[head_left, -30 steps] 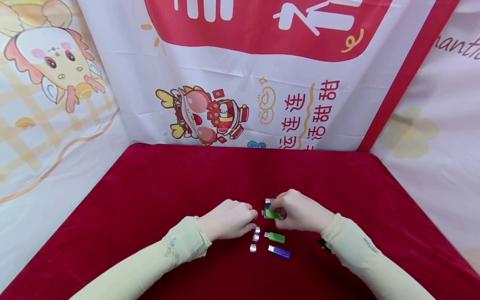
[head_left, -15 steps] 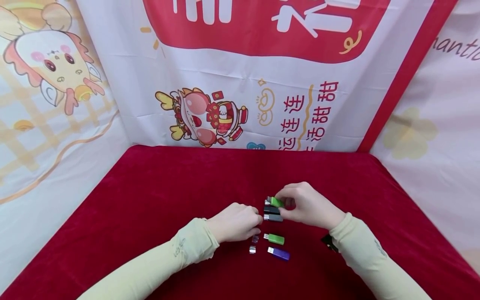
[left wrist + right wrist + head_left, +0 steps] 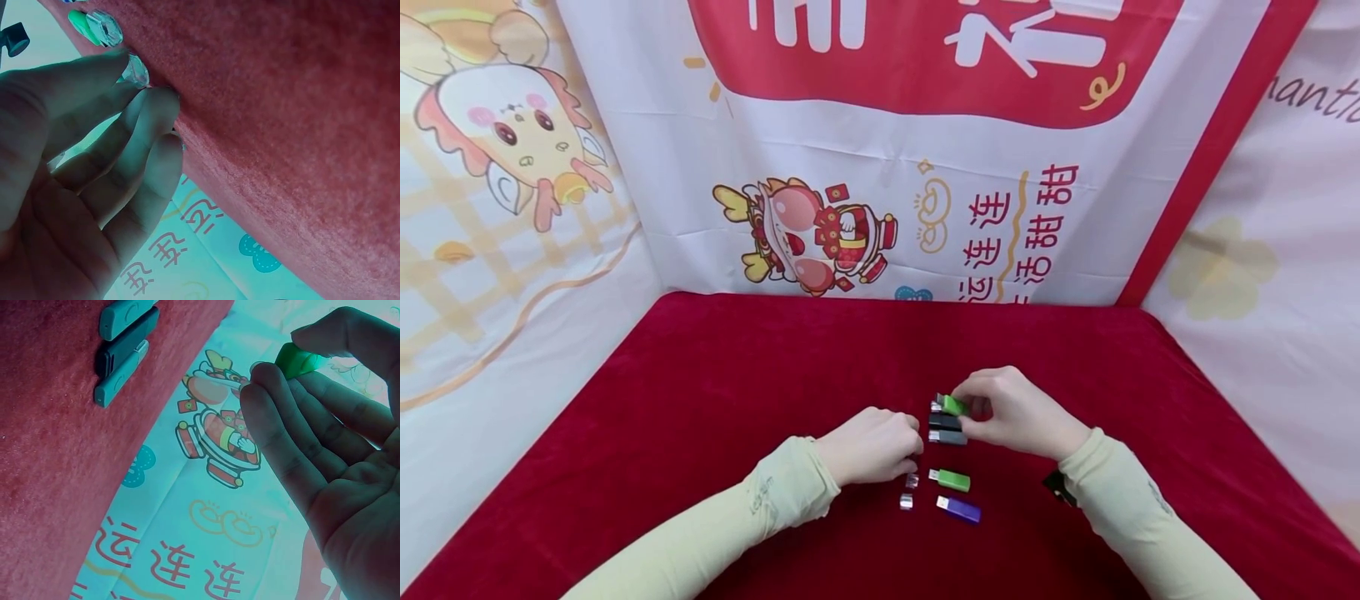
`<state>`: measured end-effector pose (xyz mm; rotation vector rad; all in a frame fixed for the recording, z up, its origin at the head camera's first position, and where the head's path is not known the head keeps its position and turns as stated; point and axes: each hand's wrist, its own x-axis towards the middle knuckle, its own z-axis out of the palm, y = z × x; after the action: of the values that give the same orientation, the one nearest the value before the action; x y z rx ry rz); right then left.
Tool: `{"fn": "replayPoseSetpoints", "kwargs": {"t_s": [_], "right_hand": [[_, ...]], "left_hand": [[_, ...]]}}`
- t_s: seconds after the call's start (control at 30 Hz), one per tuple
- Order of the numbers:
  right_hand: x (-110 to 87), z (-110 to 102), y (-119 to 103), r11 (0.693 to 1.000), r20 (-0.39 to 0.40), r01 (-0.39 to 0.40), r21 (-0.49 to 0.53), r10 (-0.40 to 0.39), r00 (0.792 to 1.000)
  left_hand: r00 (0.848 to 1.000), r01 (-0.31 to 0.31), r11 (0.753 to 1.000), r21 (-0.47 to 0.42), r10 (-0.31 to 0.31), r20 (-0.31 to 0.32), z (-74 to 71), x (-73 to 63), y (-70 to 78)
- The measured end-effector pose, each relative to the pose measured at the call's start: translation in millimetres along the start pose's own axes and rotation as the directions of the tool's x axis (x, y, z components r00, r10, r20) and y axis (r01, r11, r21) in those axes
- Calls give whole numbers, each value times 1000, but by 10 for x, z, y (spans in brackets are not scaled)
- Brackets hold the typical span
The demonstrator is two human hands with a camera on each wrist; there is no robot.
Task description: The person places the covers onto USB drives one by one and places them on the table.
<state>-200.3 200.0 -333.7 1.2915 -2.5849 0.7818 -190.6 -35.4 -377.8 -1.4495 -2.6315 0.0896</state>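
My right hand (image 3: 1018, 412) pinches a green USB stick (image 3: 953, 406) between thumb and fingers, its metal plug toward the left. In the right wrist view the green stick (image 3: 297, 360) is lifted off the cloth. My left hand (image 3: 874, 444) is low over the cloth, thumb and fingertips pinching a small clear cap (image 3: 136, 72). Two more clear caps lie nearer me, one (image 3: 912, 481) above the other (image 3: 906, 502). Right of them rest another green USB stick (image 3: 953, 480) and a purple USB stick (image 3: 958, 509).
Beside the right fingertips, a black USB stick (image 3: 945, 422) lies between two grey ones, the nearer grey stick (image 3: 947, 437) fully in view. A dark object (image 3: 1060, 487) is partly hidden by the right sleeve. Printed cloth walls (image 3: 820, 133) border the red table (image 3: 775, 350).
The right hand has carried the green stick farther back, uncovering the black and nearer grey sticks. My left hand has shifted slightly right, over the farthest cap. Little differs over the last half second.
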Motion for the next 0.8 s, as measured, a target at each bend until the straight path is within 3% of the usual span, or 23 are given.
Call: {"fn": "replayPoseSetpoints", "kwargs": {"t_s": [0.2, 0.53, 0.8], "right_hand": [[-1, 5, 6, 1000, 2, -1, 2, 1, 1000], [-8, 21, 30, 1000, 1, 3, 5, -3, 1000], [5, 48, 48, 1000, 0, 15, -1, -15, 1000]], "left_hand": [[1000, -4, 1000, 4, 4, 11, 10, -10, -6], [999, -42, 995, 86, 43, -13, 44, -15, 17], [999, -32, 999, -1, 32, 4, 40, 4, -32]]}}
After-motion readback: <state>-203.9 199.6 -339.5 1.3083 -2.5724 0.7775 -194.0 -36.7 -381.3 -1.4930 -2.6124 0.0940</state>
